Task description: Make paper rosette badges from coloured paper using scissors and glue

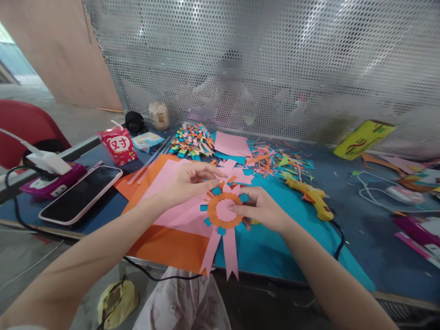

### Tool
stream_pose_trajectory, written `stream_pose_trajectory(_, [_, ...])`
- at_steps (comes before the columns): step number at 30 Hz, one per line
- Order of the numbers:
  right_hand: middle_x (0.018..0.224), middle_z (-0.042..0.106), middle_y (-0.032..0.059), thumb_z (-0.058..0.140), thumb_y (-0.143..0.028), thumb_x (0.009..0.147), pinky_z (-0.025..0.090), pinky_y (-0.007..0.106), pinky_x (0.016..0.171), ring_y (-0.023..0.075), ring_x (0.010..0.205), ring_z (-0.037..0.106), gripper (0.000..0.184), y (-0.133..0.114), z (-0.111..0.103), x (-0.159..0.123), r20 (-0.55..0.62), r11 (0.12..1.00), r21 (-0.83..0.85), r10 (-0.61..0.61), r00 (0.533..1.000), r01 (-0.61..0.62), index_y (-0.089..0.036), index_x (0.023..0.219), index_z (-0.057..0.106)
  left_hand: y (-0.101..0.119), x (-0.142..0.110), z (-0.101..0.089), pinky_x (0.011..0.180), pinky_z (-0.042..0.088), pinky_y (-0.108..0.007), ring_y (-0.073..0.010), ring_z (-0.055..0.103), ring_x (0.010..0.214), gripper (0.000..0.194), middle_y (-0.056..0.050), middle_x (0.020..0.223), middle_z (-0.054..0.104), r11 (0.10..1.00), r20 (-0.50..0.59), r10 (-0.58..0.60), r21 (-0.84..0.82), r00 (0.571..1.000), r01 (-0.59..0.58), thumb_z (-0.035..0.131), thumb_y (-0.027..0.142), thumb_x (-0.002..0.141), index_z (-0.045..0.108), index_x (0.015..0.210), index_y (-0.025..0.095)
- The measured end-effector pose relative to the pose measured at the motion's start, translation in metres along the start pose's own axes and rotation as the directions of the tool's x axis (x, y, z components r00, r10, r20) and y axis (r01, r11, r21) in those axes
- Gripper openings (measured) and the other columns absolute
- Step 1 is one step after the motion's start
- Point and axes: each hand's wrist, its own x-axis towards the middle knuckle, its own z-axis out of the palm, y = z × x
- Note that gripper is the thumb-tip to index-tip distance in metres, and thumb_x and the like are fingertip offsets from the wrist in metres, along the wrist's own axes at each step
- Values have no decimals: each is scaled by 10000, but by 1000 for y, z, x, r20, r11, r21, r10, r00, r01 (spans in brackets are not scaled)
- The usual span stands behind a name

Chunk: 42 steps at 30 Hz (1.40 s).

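A paper rosette (223, 211) with a pink centre, an orange ring, blue tabs and two pink ribbon tails hangs over the table's front edge. My right hand (263, 210) grips its right side, thumb pressed on the pink centre. My left hand (187, 181) hovers just above and left of it, fingers pinched on a small pink paper piece (225, 173) at the rosette's top. Under them lie pink (168, 204), orange (165, 245) and teal (275, 247) paper sheets.
A yellow glue gun (311, 197) lies right of my hands, its black cord trailing off the edge. Paper scraps (271, 160) and woven strips (192, 140) sit behind. A phone (80, 195), red carton (118, 144) and power bank are at left. Perforated metal screen behind.
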Motion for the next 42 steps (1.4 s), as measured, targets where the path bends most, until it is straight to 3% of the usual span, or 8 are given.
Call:
stream_pose_trajectory(11, [462,508,-59,677,-430,669,354,178,324,75,328,475,303,1,-1,1,16,1000,10,-10,1000,10,-169,725,535,4,-2,2,630,527,-231,-142,668,686,117,-56,781,741,999,-7,-43,-19,999,43,721,284,729,743,756,172])
stream_pose_trajectory(16, [513,556,-28,599,-398,770,397,211,355,92,361,502,228,-2,-3,-5,-59,950,-239,-223,973,203,-171,748,586,3,1,-1,740,521,-293,-201,677,883,377,-91,964,721,977,-61,-117,-188,991,104,656,421,787,650,1077,180])
stream_pose_trajectory(17, [563,601,-5,578,-358,797,426,220,393,104,411,544,192,-2,-5,-7,-113,866,-395,-377,919,307,-173,753,602,2,2,-3,749,520,-308,-220,665,948,445,-104,1064,696,963,-114,-140,-245,984,109,634,454,791,596,1146,189])
stream_pose_trajectory(19, [715,693,38,551,-254,836,474,230,496,130,569,635,117,-3,-9,-11,-140,534,-740,-717,683,409,-179,800,633,-2,5,-6,733,520,-318,-247,632,1034,519,-122,1230,613,937,-215,-202,-327,956,124,607,506,782,517,1195,205])
stream_pose_trajectory(21, [842,735,55,553,-172,851,476,225,564,139,697,675,108,-2,-13,-13,-23,159,-944,-906,423,288,-181,896,651,-4,4,-8,686,513,-302,-244,630,1006,548,-122,1233,585,919,-227,-260,-356,939,169,616,542,755,498,1168,202])
stream_pose_trajectory(23, [897,748,49,557,-123,855,446,224,552,120,693,671,170,-1,-15,-14,108,-86,-993,-942,319,83,-180,984,652,-6,1,-4,633,503,-285,-231,651,913,615,-95,1091,621,894,-90,-294,-379,952,240,679,564,693,485,1153,205])
stream_pose_trajectory(27, [912,750,27,536,-112,874,367,250,479,81,538,576,218,2,-14,-11,207,-286,-947,-891,405,-144,-181,1024,677,-4,-8,12,625,520,-285,-258,684,889,811,-10,849,634,783,289,-278,-484,916,391,861,393,532,417,1199,268])
stream_pose_trajectory(42, [967,728,65,460,-149,900,345,263,446,92,536,518,344,10,-8,-7,93,-157,-985,-821,563,-66,-211,1159,677,0,-5,18,617,541,-284,-198,716,712,613,-17,823,715,675,116,-480,-585,870,450,777,109,626,478,1154,195])
